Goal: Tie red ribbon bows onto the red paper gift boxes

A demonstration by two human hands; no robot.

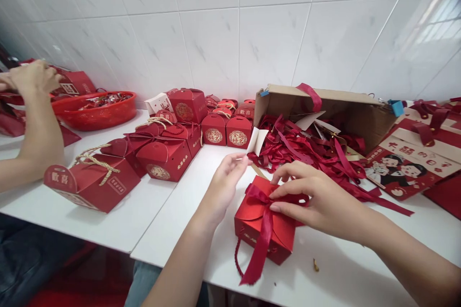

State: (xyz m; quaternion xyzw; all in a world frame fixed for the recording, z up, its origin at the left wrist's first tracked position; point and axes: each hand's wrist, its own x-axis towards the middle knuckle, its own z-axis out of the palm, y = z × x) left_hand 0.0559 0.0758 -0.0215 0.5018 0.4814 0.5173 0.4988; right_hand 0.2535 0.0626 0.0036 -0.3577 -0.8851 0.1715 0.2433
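A small red gift box (248, 211) sits on the white table in front of me, with a dark red ribbon (265, 230) tied in a bow across its top. One ribbon tail hangs down over the near side, beside a twisted dark red cord (237, 259). Thumb and fingers of my right hand (306, 199) pinch the bow close to its knot. My left hand (226, 186) hovers at the box's far left corner, its fingers stretched out and nothing visible in them.
Dark red ribbons (306, 148) spill from a cardboard box (345, 100) lying on its side. Finished-looking red boxes (169, 153) stand to the left, near a red basin (97, 117). A co-worker's arm (41, 129) reaches in at far left. Printed gift bags (406, 163) stand right.
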